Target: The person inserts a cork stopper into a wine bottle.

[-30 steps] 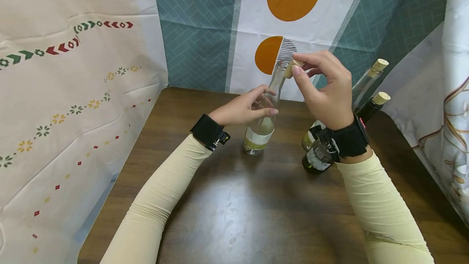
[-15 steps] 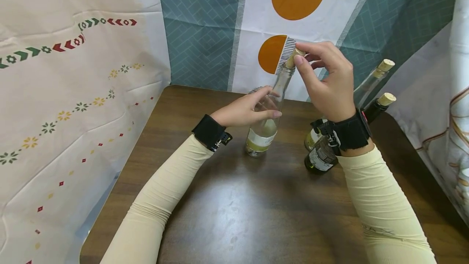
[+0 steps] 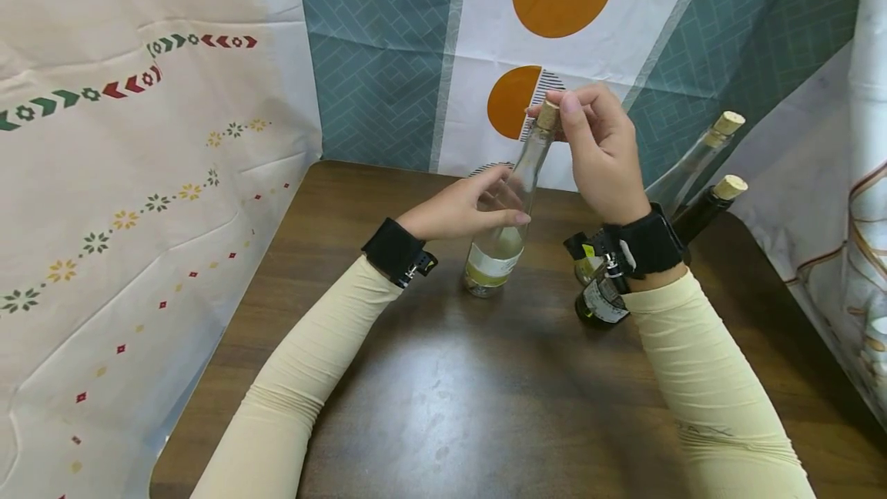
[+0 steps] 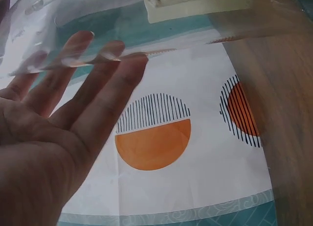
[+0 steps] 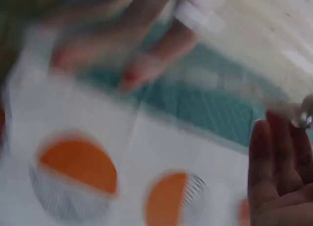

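A clear glass bottle [image 3: 496,259] with a pale green and white label stands on the table in the head view. Around its middle, my left hand [image 3: 453,210] has the thumb in front and the fingers behind. In the left wrist view, those long fingers [image 4: 110,84] lie against the glass of the bottle [image 4: 112,20]. A cork [image 3: 548,115] sits in the bottle's mouth. My right hand [image 3: 608,156] holds the cork, thumb on the near side and fingertips behind. In the right wrist view, the right fingers [image 5: 161,55] are blurred.
Two more corked bottles stand right of the hands, partly behind the right wrist: a clear one [image 3: 682,179] and a dark one [image 3: 601,303]. Patterned cloth [image 3: 374,60] hangs behind the brown wooden table [image 3: 416,406] and along both sides.
The cork came from beside the bottle's mouth onto it, and now sits lower in it. My right hand's fingers turned round the cork as the wrist shifted left. The left hand kept its place.
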A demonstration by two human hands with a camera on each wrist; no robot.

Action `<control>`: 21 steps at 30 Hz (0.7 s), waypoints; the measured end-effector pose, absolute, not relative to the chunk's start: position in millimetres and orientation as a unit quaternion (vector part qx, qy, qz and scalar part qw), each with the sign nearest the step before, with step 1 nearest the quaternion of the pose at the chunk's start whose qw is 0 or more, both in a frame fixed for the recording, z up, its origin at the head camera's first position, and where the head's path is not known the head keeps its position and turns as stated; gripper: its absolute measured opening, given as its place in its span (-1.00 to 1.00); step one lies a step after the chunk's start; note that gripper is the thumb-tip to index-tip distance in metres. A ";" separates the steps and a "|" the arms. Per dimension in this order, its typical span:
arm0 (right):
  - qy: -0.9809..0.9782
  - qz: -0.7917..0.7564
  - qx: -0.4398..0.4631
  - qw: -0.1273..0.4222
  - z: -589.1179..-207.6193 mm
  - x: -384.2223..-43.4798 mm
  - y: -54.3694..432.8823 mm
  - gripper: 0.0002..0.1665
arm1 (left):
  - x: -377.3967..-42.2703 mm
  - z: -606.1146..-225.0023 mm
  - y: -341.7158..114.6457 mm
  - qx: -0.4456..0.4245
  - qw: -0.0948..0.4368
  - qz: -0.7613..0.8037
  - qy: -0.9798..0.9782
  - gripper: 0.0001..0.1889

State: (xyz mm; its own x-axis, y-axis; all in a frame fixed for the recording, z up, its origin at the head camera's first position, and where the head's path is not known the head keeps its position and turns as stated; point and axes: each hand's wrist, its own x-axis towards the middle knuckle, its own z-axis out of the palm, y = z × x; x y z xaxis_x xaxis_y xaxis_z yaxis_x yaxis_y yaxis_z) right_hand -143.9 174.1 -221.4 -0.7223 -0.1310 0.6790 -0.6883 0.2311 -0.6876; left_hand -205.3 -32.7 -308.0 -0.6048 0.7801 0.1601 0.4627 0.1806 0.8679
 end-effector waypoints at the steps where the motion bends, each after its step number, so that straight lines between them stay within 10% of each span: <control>1: -0.724 0.591 0.272 0.230 -223.0 -146.4 171.6 -0.76 | -206.2 -309.4 -32.7 0.411 0.161 0.492 0.750 -0.49; 12: -0.634 0.745 0.200 0.059 -236.2 -159.5 157.3 -0.57 | -216.9 -331.5 -38.7 0.394 0.166 0.522 0.738 -0.44; 21: -0.629 0.745 0.215 0.054 -242.7 -167.6 146.0 -0.38 | -216.9 -341.8 -45.1 0.382 0.168 0.522 0.744 -0.39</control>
